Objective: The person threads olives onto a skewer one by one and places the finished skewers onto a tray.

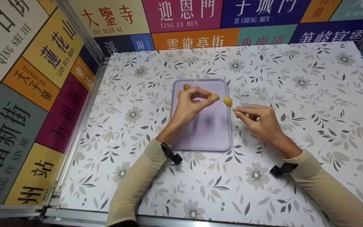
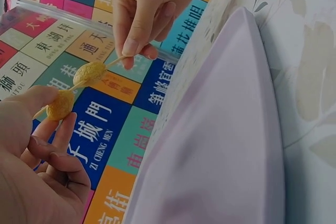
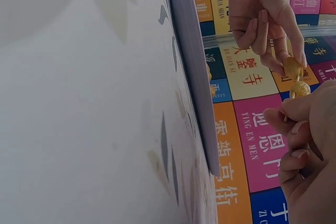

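Over the lilac tray, my left hand pinches a yellowish-brown, roundish food piece between thumb and fingers. A thin wooden skewer runs through this piece, its long end reaching up and left past the hand in the head view. Another yellow piece is threaded on the same skewer, between my two hands. My right hand, just beyond the tray's right edge, pinches the skewer's other end with thumb and index finger. In the left wrist view the two pieces sit close together.
More yellow pieces lie at the tray's upper left, partly covered by my left hand. The tray stands on a table with a floral cover. Panels with colourful printed signs border the table at the back and sides.
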`<act>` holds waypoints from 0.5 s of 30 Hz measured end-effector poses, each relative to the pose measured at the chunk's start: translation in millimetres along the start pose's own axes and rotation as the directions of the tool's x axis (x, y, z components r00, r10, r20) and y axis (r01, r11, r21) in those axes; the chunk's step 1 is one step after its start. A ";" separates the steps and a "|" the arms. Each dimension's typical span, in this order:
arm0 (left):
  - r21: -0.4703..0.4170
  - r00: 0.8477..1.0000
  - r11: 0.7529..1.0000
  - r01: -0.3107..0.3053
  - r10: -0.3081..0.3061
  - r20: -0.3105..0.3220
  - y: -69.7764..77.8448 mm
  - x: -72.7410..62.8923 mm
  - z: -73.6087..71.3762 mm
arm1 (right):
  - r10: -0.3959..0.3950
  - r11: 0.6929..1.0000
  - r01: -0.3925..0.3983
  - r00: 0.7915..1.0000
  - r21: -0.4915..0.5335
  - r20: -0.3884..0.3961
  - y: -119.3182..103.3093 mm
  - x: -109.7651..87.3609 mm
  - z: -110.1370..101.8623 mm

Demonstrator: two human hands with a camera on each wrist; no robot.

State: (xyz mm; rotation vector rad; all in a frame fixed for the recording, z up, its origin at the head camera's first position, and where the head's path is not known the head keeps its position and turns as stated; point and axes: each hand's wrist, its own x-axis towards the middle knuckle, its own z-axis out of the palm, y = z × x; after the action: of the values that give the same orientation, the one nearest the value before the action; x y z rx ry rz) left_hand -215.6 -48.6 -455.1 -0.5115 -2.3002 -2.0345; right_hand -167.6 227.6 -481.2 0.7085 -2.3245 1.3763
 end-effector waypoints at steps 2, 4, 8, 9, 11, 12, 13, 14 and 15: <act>0.003 1.000 1.000 0.007 -0.007 0.008 0.0 -0.3 0.5 | -0.001 1.000 0.001 1.000 0.003 0.007 -0.1 0.2 -0.7; -0.002 1.000 1.000 0.014 -0.014 0.015 -0.2 -0.6 1.0 | 0.001 1.000 -0.001 1.000 0.008 0.014 0.1 0.2 -1.8; -0.016 0.999 1.000 0.027 -0.027 0.029 -0.4 -1.3 1.6 | -0.009 1.000 0.009 1.000 0.003 0.018 0.7 0.3 -2.7; -0.012 0.999 0.999 0.029 -0.029 0.031 -0.5 -1.4 1.7 | -0.012 1.000 0.012 1.000 0.002 0.017 0.9 0.2 -2.6; 0.000 0.999 0.999 0.038 -0.038 0.035 -0.6 -1.4 1.5 | -0.017 1.000 0.017 1.000 -0.001 0.016 1.0 0.2 -2.2; 0.007 0.998 0.999 0.042 -0.042 0.037 -0.6 -1.3 1.4 | -0.020 1.000 0.020 1.000 0.000 0.016 0.8 0.2 -1.8; 0.013 0.998 0.999 0.047 -0.047 0.039 -0.3 -1.4 1.2 | -0.022 1.000 0.022 1.000 0.004 0.018 0.4 0.2 -1.6; 0.017 0.998 0.999 0.050 -0.050 0.040 -0.1 -1.3 1.1 | -0.022 1.000 0.022 1.000 0.009 0.019 -0.1 0.0 -1.4; 0.021 0.998 0.998 0.052 -0.053 0.042 0.4 -1.3 1.0 | -0.022 1.000 0.022 1.000 0.013 0.022 -0.6 0.1 -1.4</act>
State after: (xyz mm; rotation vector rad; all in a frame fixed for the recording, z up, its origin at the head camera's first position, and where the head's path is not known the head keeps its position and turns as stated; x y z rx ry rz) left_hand -214.1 -47.9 -455.2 -0.5030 -2.3801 -2.0413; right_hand -167.3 228.5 -480.0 0.7547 -2.3195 1.3816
